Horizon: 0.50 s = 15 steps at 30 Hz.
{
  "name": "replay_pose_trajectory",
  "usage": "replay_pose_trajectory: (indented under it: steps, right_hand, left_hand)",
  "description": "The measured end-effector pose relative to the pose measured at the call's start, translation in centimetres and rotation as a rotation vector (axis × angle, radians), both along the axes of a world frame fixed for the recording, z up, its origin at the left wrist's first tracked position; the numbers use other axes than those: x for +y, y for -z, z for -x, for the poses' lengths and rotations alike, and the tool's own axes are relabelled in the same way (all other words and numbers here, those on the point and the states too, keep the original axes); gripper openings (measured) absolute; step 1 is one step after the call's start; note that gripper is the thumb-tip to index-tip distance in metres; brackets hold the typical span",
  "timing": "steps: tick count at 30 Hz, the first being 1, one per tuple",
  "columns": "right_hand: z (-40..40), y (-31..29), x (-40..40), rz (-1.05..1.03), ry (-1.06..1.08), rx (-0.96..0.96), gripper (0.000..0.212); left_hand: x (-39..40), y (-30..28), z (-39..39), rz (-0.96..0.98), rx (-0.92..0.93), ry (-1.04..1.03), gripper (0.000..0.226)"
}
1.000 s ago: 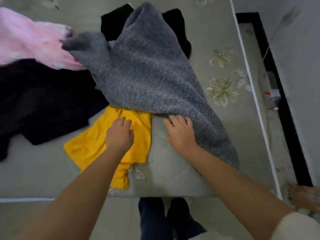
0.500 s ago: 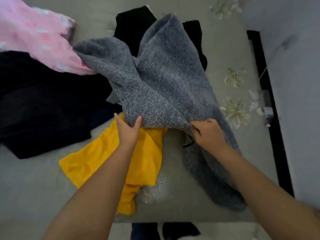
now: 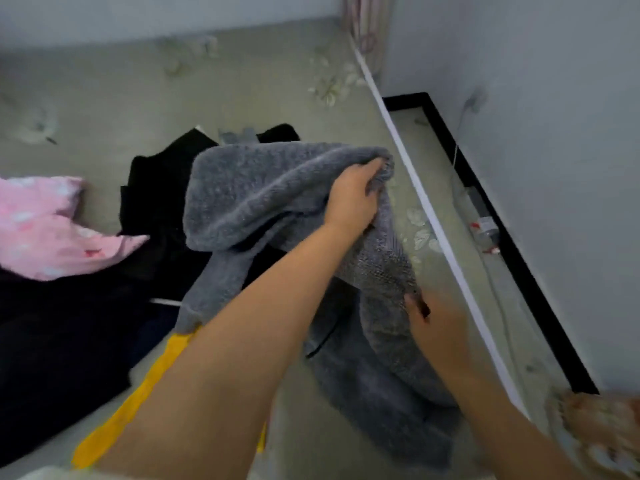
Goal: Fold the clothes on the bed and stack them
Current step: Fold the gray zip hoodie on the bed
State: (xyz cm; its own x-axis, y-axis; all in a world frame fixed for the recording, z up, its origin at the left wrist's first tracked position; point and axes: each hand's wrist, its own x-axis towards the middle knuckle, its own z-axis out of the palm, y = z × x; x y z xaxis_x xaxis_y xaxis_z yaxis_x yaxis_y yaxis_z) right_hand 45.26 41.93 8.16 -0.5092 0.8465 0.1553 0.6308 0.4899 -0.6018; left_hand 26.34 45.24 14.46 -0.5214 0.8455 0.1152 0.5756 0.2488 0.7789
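Note:
A thick grey knitted sweater [image 3: 263, 199] is lifted off the bed [image 3: 104, 95] and hangs in folds. My left hand [image 3: 353, 199] reaches across and grips its upper edge at the right. My right hand [image 3: 436, 334] holds the sweater lower down near the bed's right edge; it is blurred. A yellow garment [image 3: 138, 407] lies under my left forearm, mostly hidden. A pink garment [image 3: 45, 226] lies at the left, and black clothes [image 3: 62, 341] spread beneath and beside it.
The bed's white edge strip [image 3: 436, 220] runs diagonally on the right. Beyond it is a narrow floor gap with a black skirting [image 3: 491, 209], a cable and a small bottle [image 3: 486, 232]. A curtain [image 3: 367, 26] hangs at the far corner.
Both hands went from resting on the clothes to gripping the grey sweater. My left hand has carried its edge up and to the right, across my right arm. The view tilted up.

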Motion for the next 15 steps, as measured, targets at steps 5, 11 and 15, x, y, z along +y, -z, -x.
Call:
replay_pose_trajectory:
  steps: [5, 11, 15]
  right_hand:
    - [-4.7, 2.3, 5.0, 0.312, 0.255, 0.025, 0.019]
    - [-5.7, 6.5, 9.5, 0.337, 0.238, -0.167, 0.028]
    - [-2.3, 7.2, 12.1, 0.057, -0.016, -0.296, 0.020]
  left_hand:
    - [7.2, -0.1, -7.7, 0.218, 0.151, 0.583, 0.046]
    - [2.0, 8.9, -6.2, 0.472, 0.389, 0.405, 0.036]
    - [-1.0, 13.2, -2.7, 0.780, 0.388, 0.129, 0.046]
